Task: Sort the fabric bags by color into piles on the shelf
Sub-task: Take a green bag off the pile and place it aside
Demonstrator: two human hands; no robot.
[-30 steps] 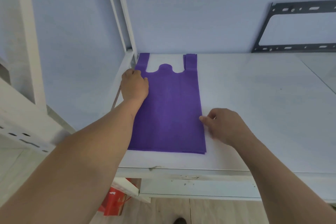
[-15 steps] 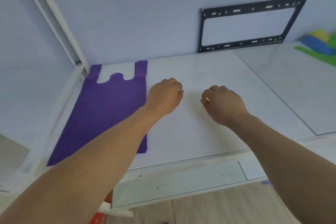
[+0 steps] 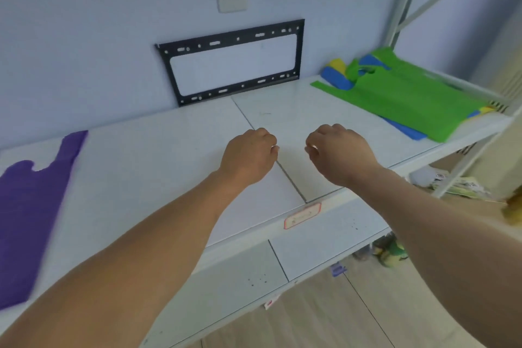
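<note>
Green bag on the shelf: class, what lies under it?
Under the green bag, blue fabric shows at its near edge, with blue and yellow behind. How many bags lie beneath is hidden.

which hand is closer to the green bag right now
Right. The right hand hovers over mid-shelf, with the green bag off to its right and farther back. The left hand is beside it, one hand farther from the bag. Neither touches it.

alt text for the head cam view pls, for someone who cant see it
Two bare hands, left hand and right hand, hover loosely curled and empty over the middle of a white shelf. A flat purple bag lies at far left; a mixed pile topped by a green bag sits at far right.
</note>
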